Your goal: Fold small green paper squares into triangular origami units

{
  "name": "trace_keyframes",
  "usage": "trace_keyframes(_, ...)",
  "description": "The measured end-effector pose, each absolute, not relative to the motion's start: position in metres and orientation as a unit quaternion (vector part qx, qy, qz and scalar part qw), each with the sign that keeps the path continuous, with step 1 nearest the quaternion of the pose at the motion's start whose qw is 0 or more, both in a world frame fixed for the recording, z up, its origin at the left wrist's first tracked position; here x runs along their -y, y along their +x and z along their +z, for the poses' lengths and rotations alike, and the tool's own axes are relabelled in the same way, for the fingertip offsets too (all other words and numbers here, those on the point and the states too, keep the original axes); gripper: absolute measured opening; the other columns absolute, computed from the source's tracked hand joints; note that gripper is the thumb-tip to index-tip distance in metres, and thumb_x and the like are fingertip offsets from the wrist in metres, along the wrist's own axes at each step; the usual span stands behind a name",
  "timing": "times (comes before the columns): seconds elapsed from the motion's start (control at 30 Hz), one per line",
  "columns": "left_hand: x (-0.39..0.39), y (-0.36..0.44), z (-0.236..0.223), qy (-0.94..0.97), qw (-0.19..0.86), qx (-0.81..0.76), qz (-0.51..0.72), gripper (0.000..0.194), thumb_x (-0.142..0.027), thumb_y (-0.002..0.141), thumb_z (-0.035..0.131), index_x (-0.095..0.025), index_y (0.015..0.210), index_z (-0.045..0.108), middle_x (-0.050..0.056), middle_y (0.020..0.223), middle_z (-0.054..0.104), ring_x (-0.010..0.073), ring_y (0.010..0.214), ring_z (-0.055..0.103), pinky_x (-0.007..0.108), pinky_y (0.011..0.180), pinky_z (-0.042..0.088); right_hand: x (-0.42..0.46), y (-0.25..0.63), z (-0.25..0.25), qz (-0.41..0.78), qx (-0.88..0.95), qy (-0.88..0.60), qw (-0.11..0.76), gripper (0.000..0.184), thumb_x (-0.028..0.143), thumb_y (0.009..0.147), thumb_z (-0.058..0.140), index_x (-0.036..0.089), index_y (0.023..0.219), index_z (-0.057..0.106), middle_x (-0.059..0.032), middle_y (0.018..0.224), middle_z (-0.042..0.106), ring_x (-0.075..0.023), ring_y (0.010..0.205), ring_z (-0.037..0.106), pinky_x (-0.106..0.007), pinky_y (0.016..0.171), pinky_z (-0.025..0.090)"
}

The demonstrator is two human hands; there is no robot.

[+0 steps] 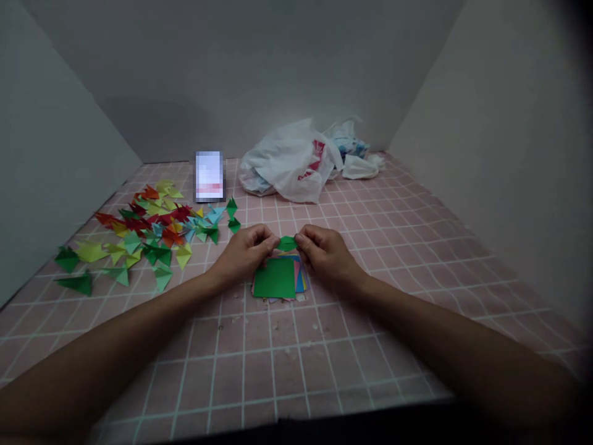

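Between my two hands is a small folded piece of green origami paper (287,243). My left hand (249,248) pinches its left end, and my right hand (328,252) pinches the right end, both with thumb against fingers. Just below it on the table lies a stack of square origami paper (275,278) with a green sheet on top. Edges of blue, pink and yellow sheets stick out at the stack's right side. My fingers cover both ends of the folded piece, so its full shape is hidden.
Many folded paper cranes (157,252) in green, yellow, red and blue spread over the left side. Behind them stands a lit phone (209,176), its screen blurred. White plastic bags (291,162) lie at the back. A pink checked cloth (417,321) covers the table, with walls around.
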State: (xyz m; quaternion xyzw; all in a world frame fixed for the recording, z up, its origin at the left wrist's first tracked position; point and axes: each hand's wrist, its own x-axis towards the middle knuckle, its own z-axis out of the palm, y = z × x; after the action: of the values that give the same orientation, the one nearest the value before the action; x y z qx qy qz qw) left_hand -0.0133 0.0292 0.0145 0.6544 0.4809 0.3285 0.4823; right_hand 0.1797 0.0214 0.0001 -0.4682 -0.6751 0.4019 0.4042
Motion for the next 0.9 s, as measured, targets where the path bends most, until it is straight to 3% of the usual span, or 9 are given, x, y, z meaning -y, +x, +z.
trace_keyframes(0.17,-0.029,-0.014,0.011,0.648,0.545,-0.446,0.289,0.027,-0.042,0.079,0.068,-0.016,0.077,0.062,-0.004,0.06,0.054,0.009,0.051,0.048,0.021,0.049,0.036,-0.023,0.18,0.002,0.409,0.71,-0.439,0.369,0.036,0.034,0.091,0.056,0.02,0.059,0.045,0.0038,0.055,0.045,-0.0107,0.054,0.038,-0.026,0.052,0.029)
trace_keyframes(0.4,-0.027,-0.011,0.007,0.565,0.592,-0.466,0.338,0.033,-0.043,0.077,0.071,-0.016,0.066,0.056,-0.004,0.057,0.055,0.0072,0.048,0.047,0.02,0.048,0.035,-0.022,0.179,0.0,0.524,0.557,-0.459,0.453,0.034,0.045,0.091,0.056,0.02,0.07,0.052,0.005,0.055,0.05,-0.0085,0.044,0.043,-0.023,0.044,0.032)
trace_keyframes(0.6,-0.022,-0.008,0.006,0.528,0.614,-0.472,0.348,0.038,-0.047,0.073,0.076,-0.015,0.068,0.056,-0.003,0.06,0.057,0.0074,0.049,0.049,0.02,0.05,0.036,-0.018,0.175,-0.003,0.603,0.534,-0.414,0.425,0.033,0.052,0.086,0.063,0.02,0.081,0.056,0.004,0.061,0.058,-0.0089,0.045,0.05,-0.021,0.042,0.035)
trace_keyframes(0.77,-0.016,-0.006,0.008,0.569,0.607,-0.456,0.315,0.032,-0.044,0.081,0.067,-0.016,0.07,0.056,-0.003,0.06,0.055,0.0079,0.05,0.048,0.02,0.05,0.036,-0.016,0.172,-0.006,0.579,0.559,-0.419,0.42,0.032,0.045,0.083,0.068,0.02,0.07,0.054,0.0046,0.055,0.056,-0.0086,0.044,0.05,-0.022,0.044,0.039)
trace_keyframes(0.9,-0.015,-0.006,0.009,0.603,0.584,-0.454,0.298,0.029,-0.041,0.086,0.062,-0.017,0.071,0.057,-0.004,0.058,0.052,0.0086,0.051,0.048,0.021,0.049,0.035,-0.016,0.174,-0.004,0.562,0.554,-0.443,0.424,0.039,0.051,0.088,0.061,0.02,0.066,0.053,0.003,0.054,0.056,-0.009,0.043,0.049,-0.022,0.042,0.039)
